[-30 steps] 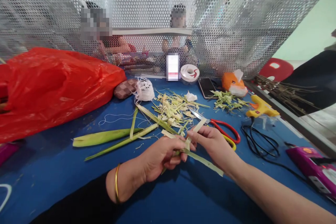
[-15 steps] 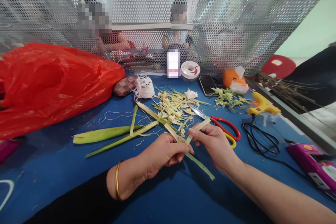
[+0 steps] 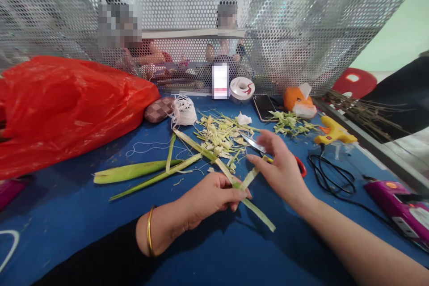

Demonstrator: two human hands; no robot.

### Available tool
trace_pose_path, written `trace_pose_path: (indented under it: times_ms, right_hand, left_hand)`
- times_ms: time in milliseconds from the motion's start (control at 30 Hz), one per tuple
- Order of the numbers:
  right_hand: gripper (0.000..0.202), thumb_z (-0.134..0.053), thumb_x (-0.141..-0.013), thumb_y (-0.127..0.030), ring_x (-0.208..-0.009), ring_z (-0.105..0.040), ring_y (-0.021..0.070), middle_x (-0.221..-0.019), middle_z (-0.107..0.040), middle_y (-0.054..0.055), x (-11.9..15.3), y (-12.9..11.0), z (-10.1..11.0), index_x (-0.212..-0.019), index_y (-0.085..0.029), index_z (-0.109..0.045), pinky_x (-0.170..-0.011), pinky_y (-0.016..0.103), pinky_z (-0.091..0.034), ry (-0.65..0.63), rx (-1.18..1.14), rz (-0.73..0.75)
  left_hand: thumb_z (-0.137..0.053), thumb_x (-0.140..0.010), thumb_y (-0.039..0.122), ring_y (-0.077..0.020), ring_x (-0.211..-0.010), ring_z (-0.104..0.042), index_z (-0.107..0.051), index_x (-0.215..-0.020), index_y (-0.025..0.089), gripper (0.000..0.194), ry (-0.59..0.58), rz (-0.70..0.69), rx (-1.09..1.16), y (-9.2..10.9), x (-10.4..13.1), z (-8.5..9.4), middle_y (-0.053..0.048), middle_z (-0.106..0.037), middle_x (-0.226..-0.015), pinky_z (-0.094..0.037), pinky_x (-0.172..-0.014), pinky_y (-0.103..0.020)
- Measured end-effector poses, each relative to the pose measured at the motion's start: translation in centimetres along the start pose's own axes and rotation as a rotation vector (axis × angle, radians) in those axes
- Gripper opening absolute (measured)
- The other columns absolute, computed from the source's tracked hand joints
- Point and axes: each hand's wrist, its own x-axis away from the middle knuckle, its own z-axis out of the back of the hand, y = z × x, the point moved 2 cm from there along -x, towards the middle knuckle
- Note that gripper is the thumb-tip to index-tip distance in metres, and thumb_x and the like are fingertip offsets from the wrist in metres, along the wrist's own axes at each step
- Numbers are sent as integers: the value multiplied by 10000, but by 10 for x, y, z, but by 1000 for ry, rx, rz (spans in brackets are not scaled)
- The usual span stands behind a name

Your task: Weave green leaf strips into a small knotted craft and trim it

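Observation:
My left hand [image 3: 214, 194] pinches pale green leaf strips [image 3: 259, 216] where they cross, between thumb and fingers. One end points down to the right, another up to the right. My right hand [image 3: 284, 167] is open, fingers apart, just beyond the upper right end; whether it touches the strip I cannot tell. Behind this hand lie scissors [image 3: 254, 143], their blades and part of a red handle showing. A heap of leaf scraps [image 3: 223, 134] is beyond my hands. Long green leaf pieces [image 3: 134, 172] rest on the blue table to the left.
A red plastic bag [image 3: 73, 111] fills the left side. White string [image 3: 184, 111], a ribbon spool [image 3: 241, 88] and phones stand or lie along the back. At right are a yellow glue gun [image 3: 335, 132], its black cable and a purple power strip [image 3: 398, 210]. Behind a perforated screen are people.
My right hand has let go of the upper strip end, opened and lifted up and to the right, now covering part of the scissors. My left hand keeps its pinch, nearly in place.

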Motion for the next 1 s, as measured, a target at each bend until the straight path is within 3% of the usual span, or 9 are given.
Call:
trace_pose_path:
  times_ms: [67,100,167,233,367,433,700,867,1000]
  right_hand:
    - [290,-662,-818,-316,-1091,-579,268,-1148,-639,117,1,-10,3,-1087,-207,-673,-896,419,-479,-48,113,197]
    - [179,-633,-850,-297,-1026,-609,245,-1059,-678,93,3,-15,0,-990,-215,-708,-899,408,-474,-187,99,253]
    - [106,-631,-856,-246,-845,-642,194,-829,-703,39,10,-22,-7,-801,-216,-717,-843,369,-490,-446,31,249]
    - [128,-677,-808,-209,-738,-634,165,-697,-664,3,17,-25,-13,-680,-205,-680,-759,325,-509,-549,-43,157]
    - [191,-692,-770,-298,-432,-557,99,-697,-585,-25,25,-22,-19,-645,-191,-595,-375,232,-434,-548,-337,-265]
    - [213,-689,-762,-333,-371,-509,84,-703,-566,-29,26,-21,-19,-652,-195,-570,-300,221,-365,-522,-435,-359]
    - [160,-647,-782,-241,-659,-549,137,-700,-583,-4,28,-24,-19,-651,-197,-567,-591,252,-460,-325,-280,-134]
    - [215,-603,-832,-333,-544,-485,112,-646,-534,-26,31,-21,-21,-683,-206,-517,-480,233,-408,-324,-353,-237]
    - [237,-568,-862,-346,-533,-439,107,-601,-502,-36,28,-20,-18,-682,-209,-498,-481,235,-369,-278,-304,-186]
  left_hand:
    - [-693,-720,382,-71,-496,-369,-719,-846,124,287,-40,34,-24,-3,0,-2,43,-514,-542,-185,-489,-237]
    - [-693,-711,360,-77,-509,-391,-719,-837,129,264,-61,48,-38,-5,0,-2,42,-515,-546,-202,-500,-236]
    - [-688,-686,303,-88,-535,-433,-715,-813,136,211,-102,54,-79,-7,0,-4,40,-526,-562,-246,-525,-237]
    - [-684,-684,300,-95,-551,-453,-712,-804,137,205,-130,42,-115,-8,1,-6,35,-537,-574,-273,-541,-240]
    - [-552,-815,509,-83,-464,-356,-725,-911,112,444,-160,32,-100,-6,3,-9,24,-537,-543,-218,-485,-248]
    - [-492,-855,530,-77,-436,-292,-729,-983,95,512,-175,23,-106,-5,4,-10,16,-549,-541,-188,-468,-253]
    - [-498,-900,486,-89,-493,-323,-742,-970,116,449,-194,-47,-201,-7,5,-9,2,-571,-574,-209,-494,-242]
    - [-457,-886,584,-81,-476,-330,-636,-661,130,537,-80,-95,-8,-3,5,-10,-9,-554,-570,-210,-481,-247]
    - [-616,-808,520,-75,-481,-385,-599,-710,153,381,20,-100,111,0,6,-10,14,-560,-597,-225,-464,-230]
